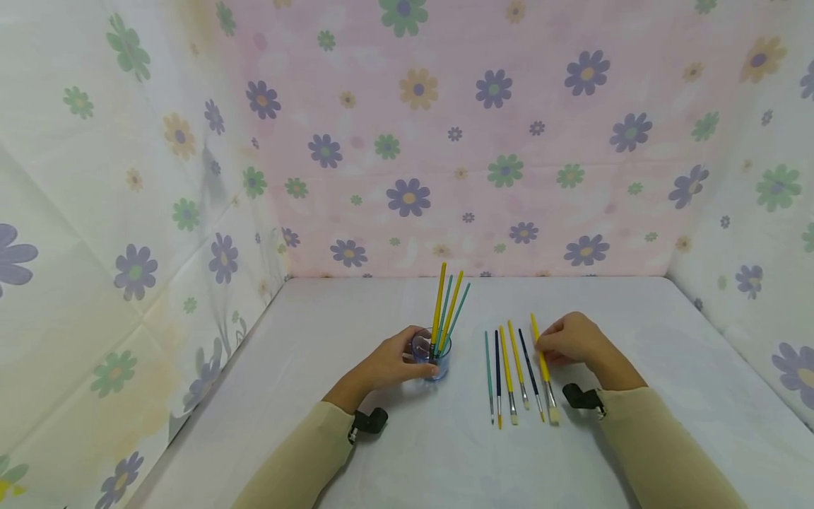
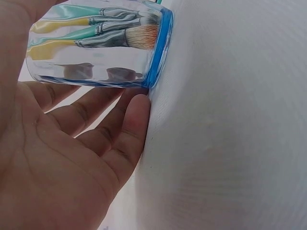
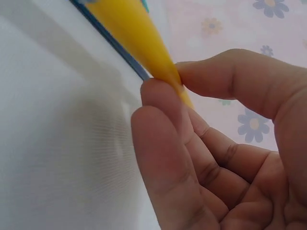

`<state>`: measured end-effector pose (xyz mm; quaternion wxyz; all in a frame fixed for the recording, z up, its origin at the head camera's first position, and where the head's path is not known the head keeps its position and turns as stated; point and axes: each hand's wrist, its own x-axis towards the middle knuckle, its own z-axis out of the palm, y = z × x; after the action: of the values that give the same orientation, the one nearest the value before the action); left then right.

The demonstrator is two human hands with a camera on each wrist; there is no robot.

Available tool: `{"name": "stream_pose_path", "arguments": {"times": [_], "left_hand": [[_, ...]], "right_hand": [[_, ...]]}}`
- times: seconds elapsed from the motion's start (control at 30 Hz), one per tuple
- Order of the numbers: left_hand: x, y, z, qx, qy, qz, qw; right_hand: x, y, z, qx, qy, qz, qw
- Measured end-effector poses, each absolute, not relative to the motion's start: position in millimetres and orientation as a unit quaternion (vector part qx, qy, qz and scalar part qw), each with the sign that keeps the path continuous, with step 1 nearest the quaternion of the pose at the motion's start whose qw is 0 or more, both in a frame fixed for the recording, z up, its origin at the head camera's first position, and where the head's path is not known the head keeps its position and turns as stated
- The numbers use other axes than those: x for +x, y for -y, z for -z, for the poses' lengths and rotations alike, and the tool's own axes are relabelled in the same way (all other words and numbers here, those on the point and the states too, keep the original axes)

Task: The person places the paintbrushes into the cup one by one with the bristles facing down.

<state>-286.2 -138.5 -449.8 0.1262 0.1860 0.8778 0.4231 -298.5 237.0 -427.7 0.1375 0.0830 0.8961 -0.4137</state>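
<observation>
Fingers of the right hand [image 1: 572, 339] are pinched together, in the head view, on the handle of the wide yellow brush [image 1: 543, 367], which lies rightmost on the white table [image 1: 356, 304], bristles toward the near side, handle tip toward the far side. Just left of it I count five more brushes [image 1: 506, 364] in a row: one green, one dark, two yellow, one dark. Farther left, the left hand [image 1: 388, 360] is curled round a clear glass cup [image 1: 443, 364], thumb on the near side, with four brushes [image 1: 439, 304] standing tilted in it. I judge the yellow brush light and stiff, its smooth handle likely to roll or twist if pinched too loosely; the middle of the handle seems the place to hold, leaving the soft bristles alone. The cup I would take to be slick and breakable, so a firm, even hold low on its wall suits it. From the left wrist, I see fingers spread along the outside of the cup, bristles pointing at its blue base; I cannot make out the thumb's tip there. From the right wrist, thumb and fingertips meet on opposite sides of the yellow handle, with hardly any gap beyond its thickness; a dark handle runs just beside it.
</observation>
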Motion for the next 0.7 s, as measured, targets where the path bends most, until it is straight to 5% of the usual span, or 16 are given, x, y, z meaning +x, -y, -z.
{"name": "stream_pose_path", "arguments": {"times": [0.7], "left_hand": [[-286, 139, 450, 0.186, -0.877, -0.424, 0.127]], "right_hand": [[-293, -229, 407, 0.07, -0.872, 0.479, 0.071]]}}
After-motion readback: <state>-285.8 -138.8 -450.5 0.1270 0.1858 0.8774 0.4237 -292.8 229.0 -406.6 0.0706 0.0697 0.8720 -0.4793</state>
